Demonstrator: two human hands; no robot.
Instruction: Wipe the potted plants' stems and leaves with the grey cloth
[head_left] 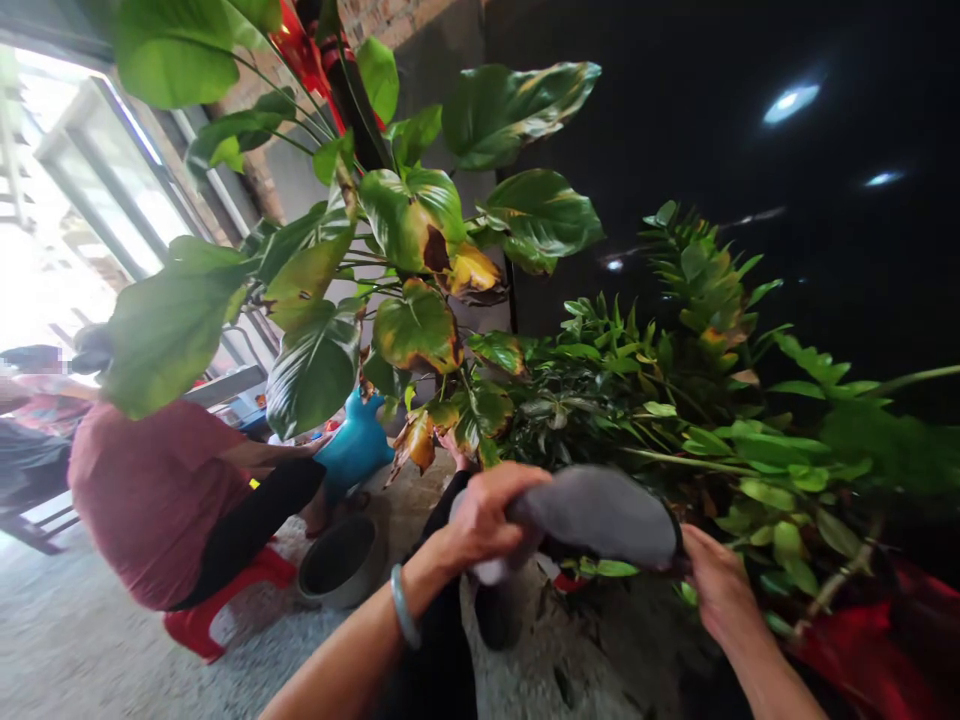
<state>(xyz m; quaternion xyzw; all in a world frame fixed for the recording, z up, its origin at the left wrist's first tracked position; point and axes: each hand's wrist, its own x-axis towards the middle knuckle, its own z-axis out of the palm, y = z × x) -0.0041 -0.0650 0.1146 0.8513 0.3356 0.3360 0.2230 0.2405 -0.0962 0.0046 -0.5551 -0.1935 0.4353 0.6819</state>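
Observation:
My left hand [480,515] grips one end of a grey cloth [600,515], and a jade-green bangle [403,605] sits on that wrist. My right hand [720,590] holds the cloth's other end, low among the leaves. The cloth is stretched between both hands in front of a bushy small-leaved green plant [675,400]. Above and to the left rises a tall plant with big broad leaves [412,220], some yellowed and brown at the edges.
A person in a pink top [150,490] sits on a low red stool [225,600] at the left, arm out toward a blue vessel [356,445]. A grey basin [337,560] stands on the gritty floor. Red fabric [885,640] lies at the lower right. Bright windows are at the far left.

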